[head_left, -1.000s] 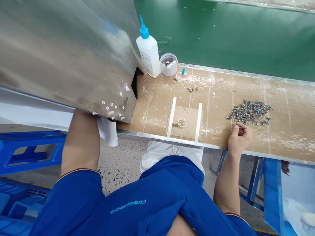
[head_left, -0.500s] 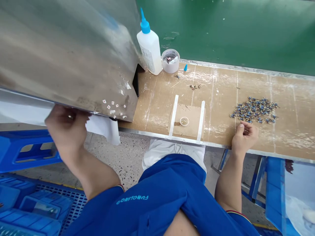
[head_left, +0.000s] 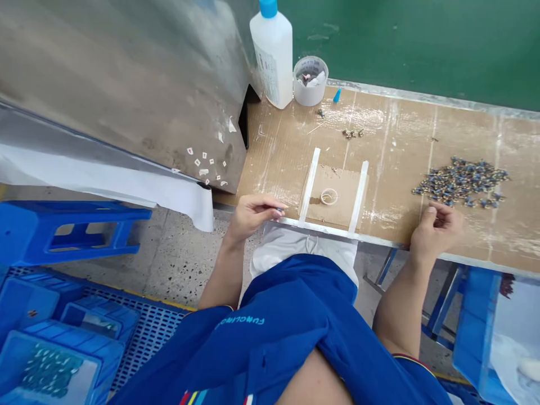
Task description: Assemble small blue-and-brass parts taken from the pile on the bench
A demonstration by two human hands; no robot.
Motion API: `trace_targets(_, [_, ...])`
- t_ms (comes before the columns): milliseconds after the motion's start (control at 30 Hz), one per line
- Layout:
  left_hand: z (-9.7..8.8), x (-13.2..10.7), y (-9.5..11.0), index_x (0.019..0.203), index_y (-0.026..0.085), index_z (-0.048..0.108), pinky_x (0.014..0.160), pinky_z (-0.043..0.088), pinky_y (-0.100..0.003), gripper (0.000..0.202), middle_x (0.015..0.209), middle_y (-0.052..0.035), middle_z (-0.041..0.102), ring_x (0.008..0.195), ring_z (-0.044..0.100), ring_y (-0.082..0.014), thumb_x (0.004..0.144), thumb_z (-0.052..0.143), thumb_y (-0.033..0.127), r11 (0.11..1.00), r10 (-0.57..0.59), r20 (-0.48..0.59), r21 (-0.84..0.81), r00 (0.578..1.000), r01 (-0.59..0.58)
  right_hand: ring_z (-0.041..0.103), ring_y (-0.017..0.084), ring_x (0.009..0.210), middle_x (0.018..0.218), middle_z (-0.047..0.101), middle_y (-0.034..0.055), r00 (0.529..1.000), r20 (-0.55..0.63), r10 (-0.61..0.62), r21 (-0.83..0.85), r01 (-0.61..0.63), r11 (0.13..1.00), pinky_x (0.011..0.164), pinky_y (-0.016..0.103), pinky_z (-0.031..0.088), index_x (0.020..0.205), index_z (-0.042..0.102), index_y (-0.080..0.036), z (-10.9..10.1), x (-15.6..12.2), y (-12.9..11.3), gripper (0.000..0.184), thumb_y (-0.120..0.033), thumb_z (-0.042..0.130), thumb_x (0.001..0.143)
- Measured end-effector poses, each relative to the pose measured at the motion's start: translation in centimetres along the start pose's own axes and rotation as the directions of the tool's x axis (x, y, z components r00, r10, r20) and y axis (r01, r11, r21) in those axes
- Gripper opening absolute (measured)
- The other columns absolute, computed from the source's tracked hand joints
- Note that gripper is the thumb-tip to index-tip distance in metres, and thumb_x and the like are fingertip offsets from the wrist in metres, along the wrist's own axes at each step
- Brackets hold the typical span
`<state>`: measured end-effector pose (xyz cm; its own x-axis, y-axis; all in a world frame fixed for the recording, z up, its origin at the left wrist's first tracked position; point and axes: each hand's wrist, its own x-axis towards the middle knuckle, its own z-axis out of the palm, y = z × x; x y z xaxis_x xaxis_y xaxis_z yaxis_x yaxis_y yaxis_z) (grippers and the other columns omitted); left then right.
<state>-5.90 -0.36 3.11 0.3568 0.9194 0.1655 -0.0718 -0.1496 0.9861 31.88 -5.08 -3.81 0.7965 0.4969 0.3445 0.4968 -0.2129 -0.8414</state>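
- The person's left hand (head_left: 253,216) has moved away from the tall metal panel (head_left: 126,84) and now sits low at the front edge of the bench top (head_left: 396,126), just left of a cardboard square (head_left: 335,197).
- Its fingertips (head_left: 270,203) are drawn into a narrow pinch, holding a tiny blue part (head_left: 279,209) right by the bench edge.
- The right hand (head_left: 436,230) has barely shifted. It rests at the front of the bench, just below a loose pile of small blue and brass parts (head_left: 459,183).
- Its fingers (head_left: 430,212) curl in toward the thumb, nearly closed. Whether they hold anything is too small to tell.
- The cardboard square lies between two white tape strips (head_left: 310,185), with a small ring (head_left: 329,196) on top of it.
- Toward the back of the bench stand a white glue bottle (head_left: 272,56) and a white cup of scraps (head_left: 310,81), with a little blue nozzle cap (head_left: 336,95) beside the cup. A small cluster of parts (head_left: 352,133) lies nearby.
- The view has tipped lower than before, cutting off the top of the bottle. A blue crate (head_left: 50,365) now shows at the lower left, with rows of small parts inside.
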Motion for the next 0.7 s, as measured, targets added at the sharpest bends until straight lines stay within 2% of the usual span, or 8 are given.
trace_targets(167, [2.9,2.2,-2.9,0.079,0.013,0.078,0.056,0.054,-0.018,0.019,0.078,-0.0098,0.072,0.064,0.066,-0.0114,0.076,0.084,0.031,0.981,-0.043,0.176,-0.178,0.983,0.075,0.059,0.011,0.072,0.084,0.068,0.0127,0.999,0.034,-0.001,0.129,-0.004,0.992,0.069,0.026,0.045,0.088,0.067,-0.009,0.2,-0.4,-0.2,0.042,-0.047,0.053,0.076])
trace_targets(267, [4.3,2.7,-3.5,0.079,0.012,0.076,0.058,0.051,-0.017,0.017,0.075,-0.0079,0.07,0.063,0.064,-0.0096,0.078,0.081,0.028,0.997,-0.058,0.142,-0.042,0.988,0.064,0.062,0.011,0.075,0.086,0.069,0.0103,0.983,0.181,-0.028,0.173,-0.004,0.985,0.071,0.024,0.049,0.092,0.068,-0.01,0.7,-1.7,-1.5,0.043,-0.051,0.058,0.08])
trace_targets(333, [4.9,2.9,-3.6,0.077,0.011,0.074,0.057,0.048,-0.016,0.017,0.074,-0.0067,0.069,0.063,0.061,-0.0088,0.079,0.08,0.027,0.994,-0.014,0.113,0.109,0.994,0.002,0.064,0.01,0.077,0.089,0.071,0.0089,0.919,0.386,-0.073,0.221,-0.016,0.975,0.072,0.023,0.051,0.096,0.069,-0.012,1.4,-3.2,-3.1,0.041,-0.051,0.061,0.083])
trace_targets(400, [5.2,3.2,-3.7,0.077,0.011,0.073,0.055,0.045,-0.015,0.018,0.074,-0.0061,0.068,0.063,0.059,-0.0083,0.081,0.079,0.028,0.976,0.033,0.115,0.21,0.993,-0.057,0.066,0.009,0.079,0.092,0.072,0.0083,0.803,0.573,-0.165,0.293,-0.013,0.956,0.073,0.022,0.053,0.099,0.071,-0.014,2.4,-4.7,-4.9,0.039,-0.049,0.062,0.086])
trace_targets(467, [5.2,3.4,-3.8,0.078,0.011,0.073,0.054,0.044,-0.016,0.021,0.075,-0.0059,0.068,0.061,0.058,-0.0079,0.084,0.078,0.03,0.965,0.064,0.132,0.246,0.989,-0.095,0.065,0.008,0.077,0.091,0.072,0.0076,0.705,0.662,-0.255,0.355,0.005,0.935,0.07,0.021,0.053,0.103,0.072,-0.015,3.5,-6.0,-6.6,0.036,-0.046,0.063,0.087])
trace_targets(500, [5.1,3.4,-3.9,0.078,0.011,0.073,0.053,0.043,-0.016,0.022,0.075,-0.0057,0.068,0.061,0.058,-0.0077,0.085,0.077,0.032,0.96,0.083,0.141,0.256,0.987,-0.117,0.064,0.008,0.075,0.09,0.072,0.007,0.683,0.675,-0.28,0.376,0.008,0.926,0.069,0.02,0.052,0.104,0.072,-0.015,4.0,-6.5,-7.3,0.035,-0.044,0.064,0.087])
trace_targets(567, [4.9,3.5,-4.0,0.077,0.011,0.072,0.054,0.043,-0.015,0.023,0.074,-0.0052,0.066,0.061,0.057,-0.0073,0.085,0.077,0.032,0.945,0.14,0.16,0.273,0.977,-0.18,0.062,0.006,0.072,0.087,0.071,0.0056,0.679,0.669,-0.303,0.402,0.012,0.916,0.066,0.019,0.05,0.103,0.073,-0.015,4.7,-7.1,-8.2,0.03,-0.039,0.065,0.088])
trace_targets(700, [4.6,3.4,-4.2,0.077,0.01,0.068,0.056,0.045,-0.014,0.021,0.081,-0.0058,0.065,0.067,0.059,-0.0069,0.084,0.079,0.026,0.91,0.266,0.198,0.272,0.943,-0.313,0.06,0.006,0.076,0.086,0.068,0.0045,0.711,0.609,-0.351,0.431,0.074,0.899,0.064,0.018,0.046,0.087,0.076,-0.017,5.2,-7.2,-8.7,0.019,-0.034,0.065,0.088])
